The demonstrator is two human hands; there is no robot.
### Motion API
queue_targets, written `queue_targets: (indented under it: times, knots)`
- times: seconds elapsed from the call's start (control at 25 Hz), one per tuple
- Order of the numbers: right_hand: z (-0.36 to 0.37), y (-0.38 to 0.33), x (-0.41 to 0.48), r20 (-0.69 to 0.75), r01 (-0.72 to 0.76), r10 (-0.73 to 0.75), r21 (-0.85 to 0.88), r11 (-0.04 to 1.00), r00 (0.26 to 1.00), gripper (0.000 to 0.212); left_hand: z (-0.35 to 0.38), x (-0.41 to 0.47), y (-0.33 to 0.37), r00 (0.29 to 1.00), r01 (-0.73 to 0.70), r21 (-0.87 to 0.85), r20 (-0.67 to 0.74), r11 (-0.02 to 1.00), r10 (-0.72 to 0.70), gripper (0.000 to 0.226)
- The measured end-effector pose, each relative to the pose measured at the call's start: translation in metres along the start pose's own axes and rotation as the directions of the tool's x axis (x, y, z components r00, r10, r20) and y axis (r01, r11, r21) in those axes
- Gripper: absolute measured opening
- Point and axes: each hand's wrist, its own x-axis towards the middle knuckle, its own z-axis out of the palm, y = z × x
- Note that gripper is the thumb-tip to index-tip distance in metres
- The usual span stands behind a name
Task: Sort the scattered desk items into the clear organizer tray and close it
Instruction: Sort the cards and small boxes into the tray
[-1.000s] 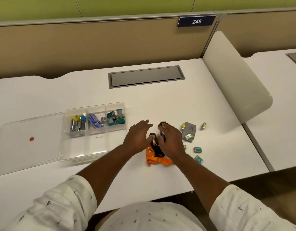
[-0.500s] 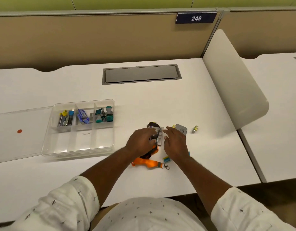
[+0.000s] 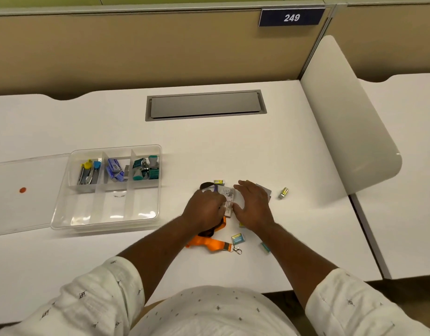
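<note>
The clear organizer tray (image 3: 63, 207) sits at the left of the white desk, its back three compartments holding clips and small boxes, its lid (image 3: 27, 195) lying open to the left. Right of it, my left hand (image 3: 205, 208) grips a small stack of printed cards (image 3: 228, 201) from the left. My right hand (image 3: 252, 204) presses the stack's other side with straight fingers. An orange lanyard (image 3: 211, 243) with a metal clasp trails from under my left hand, and a black strap loop (image 3: 206, 185) shows behind it. Several small boxes lie around: yellow (image 3: 219, 182), silver (image 3: 283, 192), teal (image 3: 237, 238).
A grey card or pouch (image 3: 266, 190) peeks from behind my right hand. A grey cable hatch (image 3: 205, 104) is set into the desk at the back. A white curved divider panel (image 3: 347, 132) stands at the right, and tan partition walls run along the back.
Both hands have drawn together around the card stack. The lanyard now lies stretched out below my left hand, its clasp in the open. The camera has shifted, moving the tray leftward in view.
</note>
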Motion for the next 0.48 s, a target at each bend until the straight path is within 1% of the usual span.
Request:
queue_targets:
  times: [0.08,0.16,0.24,0.36,0.44,0.48]
  knots:
    - [0.002,-0.004,0.004,0.067,0.002,-0.001,-0.022,1.0,0.998,0.064,0.001,0.003,-0.008,0.998,0.064,0.058,-0.009,0.996,-0.064,0.031]
    - [0.006,-0.008,0.006,0.136,-0.007,0.016,-0.065,0.998,0.991,0.071,0.003,0.005,-0.014,0.992,0.125,0.107,0.013,0.986,-0.127,0.038]
    - [0.008,-0.012,0.005,0.177,-0.006,0.023,-0.094,0.996,0.984,0.079,0.005,0.007,-0.014,0.98,0.187,0.122,0.045,0.975,-0.194,0.046]
    - [0.009,-0.016,0.005,0.214,-0.005,0.029,-0.108,0.994,0.976,0.084,0.006,0.013,-0.009,0.963,0.266,0.009,0.049,0.964,-0.267,0.05]
    - [0.008,-0.015,0.005,0.209,-0.01,0.032,-0.107,0.994,0.977,0.087,0.005,0.014,-0.007,0.948,0.318,-0.112,0.051,0.942,-0.314,0.054]
    - [0.007,-0.015,0.006,0.196,-0.003,0.025,-0.111,0.994,0.98,0.087,0.005,0.016,-0.007,0.934,0.357,-0.194,0.066,0.914,-0.351,0.055]
